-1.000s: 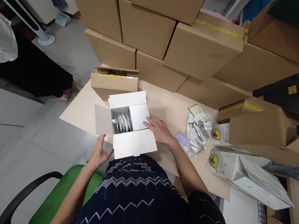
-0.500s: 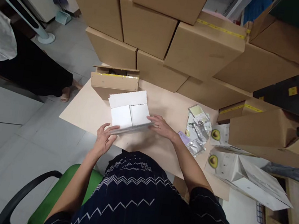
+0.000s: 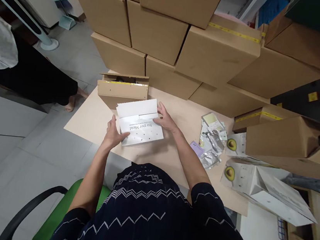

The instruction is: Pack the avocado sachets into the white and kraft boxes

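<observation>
On the table in front of me is a white cardboard box [image 3: 142, 130], its printed panel reading "Super Meal" upside down from my side. Another white flap stands up along its far edge. My left hand [image 3: 113, 133] holds the box's left side, thumb on the printed panel and fingers along the outside. At the far right corner, my right hand [image 3: 166, 120] grips the box with its thumb on the panel and its fingers round the side. The box's contents are hidden.
Behind the white box stands an open brown carton [image 3: 122, 90]. Foil and printed packets [image 3: 211, 142] lie to the right, beside white avocado-printed boxes [image 3: 268, 189]. Large brown cartons [image 3: 156, 30] are stacked along the back. A person in black trousers [image 3: 43, 74] is at the left.
The printed panel has come over the two inner white flaps and now covers them. Both hands have moved from the near edge up to the box's sides.
</observation>
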Demonstrator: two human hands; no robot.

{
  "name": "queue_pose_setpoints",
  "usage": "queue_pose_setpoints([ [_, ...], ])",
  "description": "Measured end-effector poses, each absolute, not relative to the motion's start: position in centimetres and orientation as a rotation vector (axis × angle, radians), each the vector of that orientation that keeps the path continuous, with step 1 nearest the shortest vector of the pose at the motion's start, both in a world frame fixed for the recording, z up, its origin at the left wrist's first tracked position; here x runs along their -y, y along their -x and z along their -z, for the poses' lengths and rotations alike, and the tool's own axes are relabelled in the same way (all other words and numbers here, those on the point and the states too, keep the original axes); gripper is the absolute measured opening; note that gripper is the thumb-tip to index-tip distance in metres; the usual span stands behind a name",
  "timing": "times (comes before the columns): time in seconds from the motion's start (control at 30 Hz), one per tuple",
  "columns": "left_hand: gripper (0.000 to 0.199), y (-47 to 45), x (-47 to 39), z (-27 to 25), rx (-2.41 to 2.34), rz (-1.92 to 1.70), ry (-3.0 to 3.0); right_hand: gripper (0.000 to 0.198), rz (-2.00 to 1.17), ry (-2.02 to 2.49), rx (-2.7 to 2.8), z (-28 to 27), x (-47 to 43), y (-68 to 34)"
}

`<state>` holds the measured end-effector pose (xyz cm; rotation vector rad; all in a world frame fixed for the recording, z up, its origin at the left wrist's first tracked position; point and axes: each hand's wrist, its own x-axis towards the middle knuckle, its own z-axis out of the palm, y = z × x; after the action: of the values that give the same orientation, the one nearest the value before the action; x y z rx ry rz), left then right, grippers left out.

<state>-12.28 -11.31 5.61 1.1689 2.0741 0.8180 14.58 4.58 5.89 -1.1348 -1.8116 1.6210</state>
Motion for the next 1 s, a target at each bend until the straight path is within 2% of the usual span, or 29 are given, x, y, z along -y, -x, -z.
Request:
queue_pose_setpoints([
  [0.13, 0.129, 13.6, 10.4, -4.7, -1.89, -0.859, -1.276, 0.057, -1.59, 1.061, 1.781, -5.7, -5.1, -15.5],
  [0.23, 0.1, 13.3, 11.1, -4.2, -1.809, -0.963, -1.428, 0.045, -1.578, 1.061, 1.938, -6.2, -4.2, -17.3],
  [0.33, 0.053, 12.8, 12.3, -3.7, -1.836, -0.977, -1.513, 0.055, -1.422, 1.132, 2.308, -7.3, -2.6, -18.4],
  [0.4, 0.04, 12.8, 12.9, -3.3, -1.861, -0.944, -1.548, 0.075, -1.207, 1.141, 2.587, -8.2, -1.5, -18.3],
  [0.47, 0.04, 12.9, 13.1, -3.2, -1.869, -0.904, -1.584, 0.094, -0.968, 1.084, 2.81, -8.8, -0.8, -17.4],
  [0.53, 0.041, 13.1, 13.0, -3.5, -1.872, -0.858, -1.617, 0.103, -0.786, 0.992, 2.962, -9.2, -0.6, -16.2],
  [0.7, 0.044, 13.6, 12.5, -5.1, -1.905, -0.653, -1.676, 0.121, -0.797, 0.861, 3.182, -9.1, -1.8, -13.8],
  [0.87, 0.042, 15.4, 9.7, -6.9, -1.872, -0.437, -1.738, 0.115, -0.792, 0.848, 3.235, -8.8, -1.7, -14.1],
  [1.0, 0.045, 17.0, 3.2, -8.7, -1.98, -0.528, -1.975, 0.108, -0.791, 0.966, 3.09, -8.6, 0.0, -15.2],
])
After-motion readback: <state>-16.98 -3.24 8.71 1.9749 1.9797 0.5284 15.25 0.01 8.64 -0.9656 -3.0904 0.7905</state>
